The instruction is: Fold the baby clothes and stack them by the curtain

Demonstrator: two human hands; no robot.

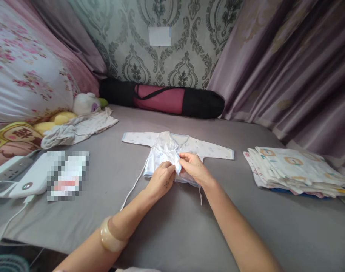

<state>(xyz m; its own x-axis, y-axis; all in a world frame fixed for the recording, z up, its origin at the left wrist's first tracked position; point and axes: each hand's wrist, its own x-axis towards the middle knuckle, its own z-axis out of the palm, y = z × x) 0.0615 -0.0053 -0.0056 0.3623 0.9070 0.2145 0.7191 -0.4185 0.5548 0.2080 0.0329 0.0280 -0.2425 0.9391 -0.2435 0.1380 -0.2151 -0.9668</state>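
A small white baby shirt (214, 150) with pale prints and light blue trim lies on the grey sheet, both sleeves spread out sideways. My left hand (162, 177) is closed at the lower middle of the shirt, fingers bunched on its front cloth. Just beside it, my right hand (193, 166) pinches a blue-edged fold of the same shirt, lifting it slightly. A thin white tie string (135, 183) trails from the shirt's left side toward my left forearm. Another short string (200, 196) hangs below the right side of the hem.
A stack of folded cloths (294, 170) lies at the right. On the left are a power strip (10, 170), a white power bank (38, 173) with a cable, crumpled clothing (79, 130) and plush toys (86, 104). A black and maroon bag (161, 99) lies along the wall.
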